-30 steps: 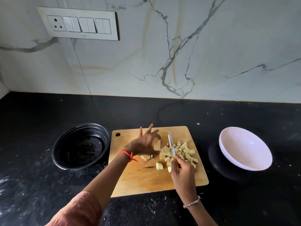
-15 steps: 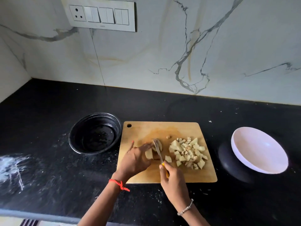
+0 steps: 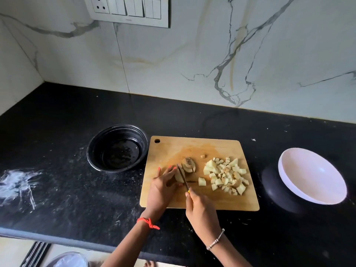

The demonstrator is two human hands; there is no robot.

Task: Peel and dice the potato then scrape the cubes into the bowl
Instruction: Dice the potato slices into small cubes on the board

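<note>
Left hand (image 3: pixel 163 186) is curling its fingers over potato piece (image 3: pixel 178 178) at the centre of cutting board (image 3: pixel 192 149). Right hand (image 3: pixel 202 212) is gripping knife (image 3: pixel 183 177), blade slicing into the piece. Cubes (image 3: pixel 225 174) are lying on the board's right half; white bowl (image 3: pixel 312 176) is sitting off its right edge.

1. Cutting boards: one, a wooden cutting board (image 3: pixel 192 149).
2. Bowls: two, a black bowl (image 3: pixel 100 147) and a white bowl (image 3: pixel 312 176).
3. Knives: one knife (image 3: pixel 183 177).
4. Hands: two, the left hand (image 3: pixel 161 186) and the right hand (image 3: pixel 200 211).
5. Undiced potato: two pieces, a far chunk (image 3: pixel 188 164) and a near chunk (image 3: pixel 179 177).
6. Diced potato: one heap of cubes (image 3: pixel 225 174), too many to count surely, plus one lone cube (image 3: pixel 201 181) and one small scrap (image 3: pixel 202 156).
7. Wrist bands: two, a red thread (image 3: pixel 147 222) and a silver bracelet (image 3: pixel 215 239).
8. Switch panels: one switch panel (image 3: pixel 127 10).
</note>
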